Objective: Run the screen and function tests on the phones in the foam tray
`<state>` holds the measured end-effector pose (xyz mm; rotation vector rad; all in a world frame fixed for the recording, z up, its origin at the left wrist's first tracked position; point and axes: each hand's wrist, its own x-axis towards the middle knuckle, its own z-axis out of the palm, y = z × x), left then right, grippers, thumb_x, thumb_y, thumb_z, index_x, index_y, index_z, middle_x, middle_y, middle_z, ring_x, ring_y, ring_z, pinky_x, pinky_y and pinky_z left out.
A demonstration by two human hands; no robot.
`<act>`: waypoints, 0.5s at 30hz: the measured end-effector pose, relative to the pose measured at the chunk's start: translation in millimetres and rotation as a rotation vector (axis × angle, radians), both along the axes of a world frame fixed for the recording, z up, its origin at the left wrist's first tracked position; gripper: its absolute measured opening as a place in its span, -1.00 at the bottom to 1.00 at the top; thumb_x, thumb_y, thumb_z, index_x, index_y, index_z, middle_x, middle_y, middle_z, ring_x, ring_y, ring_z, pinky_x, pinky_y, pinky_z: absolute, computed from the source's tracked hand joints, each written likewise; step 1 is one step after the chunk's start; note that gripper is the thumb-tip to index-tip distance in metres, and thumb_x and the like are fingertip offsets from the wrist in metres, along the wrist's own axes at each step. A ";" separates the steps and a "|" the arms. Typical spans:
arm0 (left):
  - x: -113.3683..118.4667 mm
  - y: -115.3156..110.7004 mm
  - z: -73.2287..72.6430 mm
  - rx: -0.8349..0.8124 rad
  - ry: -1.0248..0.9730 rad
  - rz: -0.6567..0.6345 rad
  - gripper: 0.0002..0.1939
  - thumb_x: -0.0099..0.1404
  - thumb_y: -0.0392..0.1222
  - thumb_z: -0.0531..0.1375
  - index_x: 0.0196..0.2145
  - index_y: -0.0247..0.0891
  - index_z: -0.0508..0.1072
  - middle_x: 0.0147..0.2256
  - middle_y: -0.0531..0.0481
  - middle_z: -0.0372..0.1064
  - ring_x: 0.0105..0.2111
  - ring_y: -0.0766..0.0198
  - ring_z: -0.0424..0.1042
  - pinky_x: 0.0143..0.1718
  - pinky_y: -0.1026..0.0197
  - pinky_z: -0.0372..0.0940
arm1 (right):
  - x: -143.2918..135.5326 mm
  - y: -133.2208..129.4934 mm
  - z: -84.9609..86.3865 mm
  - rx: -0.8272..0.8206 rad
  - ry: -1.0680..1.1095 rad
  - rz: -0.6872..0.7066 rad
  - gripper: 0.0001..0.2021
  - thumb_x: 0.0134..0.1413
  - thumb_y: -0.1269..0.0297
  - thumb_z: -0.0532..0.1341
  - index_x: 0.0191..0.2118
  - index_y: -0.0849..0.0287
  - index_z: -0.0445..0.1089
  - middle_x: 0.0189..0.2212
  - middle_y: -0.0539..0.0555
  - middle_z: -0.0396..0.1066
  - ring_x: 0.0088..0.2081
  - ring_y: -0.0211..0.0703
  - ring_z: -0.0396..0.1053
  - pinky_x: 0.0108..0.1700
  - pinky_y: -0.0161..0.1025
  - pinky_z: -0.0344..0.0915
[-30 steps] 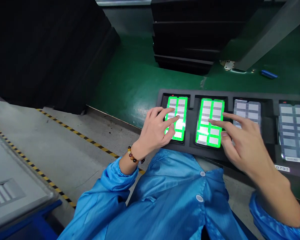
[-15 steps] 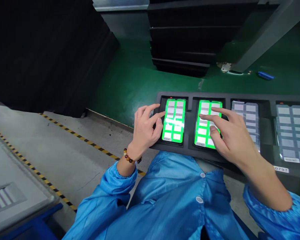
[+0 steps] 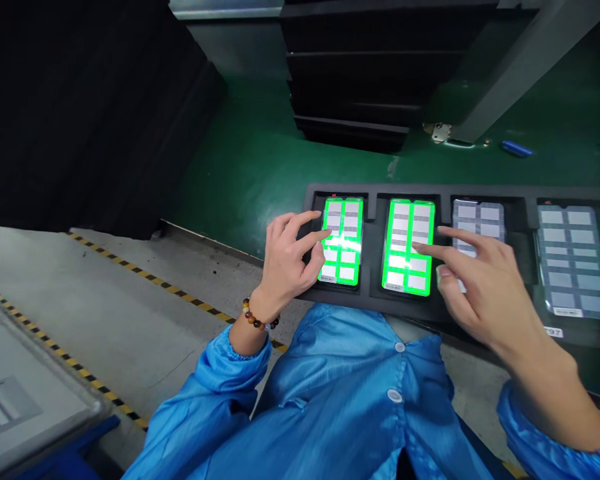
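Observation:
A black tray (image 3: 373,257) holds several smartphones side by side in its recesses. The leftmost phone (image 3: 349,253) shows white blocks on a bright green screen, and my left hand (image 3: 291,261) is at its left edge, fingers spread, index fingertip over the glass. Next to it lies a second phone (image 3: 397,233) with the same green pattern. My right hand (image 3: 490,287) hovers around this phone's right side, fingers apart, one fingertip over the screen; contact is unclear. Partly covered by that hand is a third phone (image 3: 477,212) with a grey-white pattern. A fourth phone (image 3: 575,250) at the right looks alike.
The tray rests on a green tabletop (image 3: 250,173). Black curtains (image 3: 350,73) hang behind, with a grey post (image 3: 510,73) at the right. A blue object (image 3: 517,148) lies near the post. Yellow-black tape (image 3: 180,291) marks the floor.
My right hand has shifted right and slightly down across the second phone, uncovering more of its screen. My left hand stays by the first phone. The whole view has moved slightly.

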<state>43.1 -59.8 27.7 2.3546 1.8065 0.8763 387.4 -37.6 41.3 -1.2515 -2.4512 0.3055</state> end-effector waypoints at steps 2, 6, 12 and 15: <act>0.5 -0.1 -0.9 0.021 -0.006 0.009 -0.67 0.52 -0.23 0.16 0.03 -0.08 0.72 0.24 -0.12 0.56 0.17 -0.11 0.38 0.16 -0.23 0.32 | 12.0 -2.6 3.1 -0.029 -0.002 -0.054 -0.60 0.46 0.33 0.05 0.24 0.06 0.52 -0.06 0.23 0.64 0.40 0.39 0.40 0.26 0.38 0.33; 1.8 -2.1 -0.5 0.045 -0.016 0.042 -0.69 0.50 -0.21 0.19 0.03 -0.13 0.72 0.24 -0.15 0.54 0.16 -0.12 0.38 0.16 -0.23 0.34 | 11.6 1.4 4.8 -0.048 0.046 -0.121 -0.59 0.47 0.31 0.05 0.23 0.07 0.54 0.10 0.27 0.60 0.40 0.38 0.40 0.26 0.34 0.37; 4.2 -3.1 2.9 -0.032 0.037 0.082 -0.67 0.51 -0.17 0.17 0.04 -0.08 0.72 0.27 -0.12 0.52 0.19 -0.13 0.37 0.19 -0.25 0.35 | -32.0 20.6 -4.8 -0.037 0.072 0.011 -0.59 0.50 0.30 0.04 0.24 0.13 0.53 0.18 0.28 0.57 0.40 0.27 0.39 0.28 0.27 0.39; 3.7 -2.6 2.7 -0.030 0.043 0.073 -0.67 0.52 -0.17 0.17 0.06 -0.09 0.71 0.27 -0.12 0.52 0.19 -0.12 0.36 0.20 -0.25 0.36 | -34.7 22.3 -6.7 -0.023 0.046 0.014 -0.60 0.49 0.31 0.04 0.22 0.09 0.55 0.13 0.25 0.60 0.40 0.22 0.41 0.31 0.24 0.37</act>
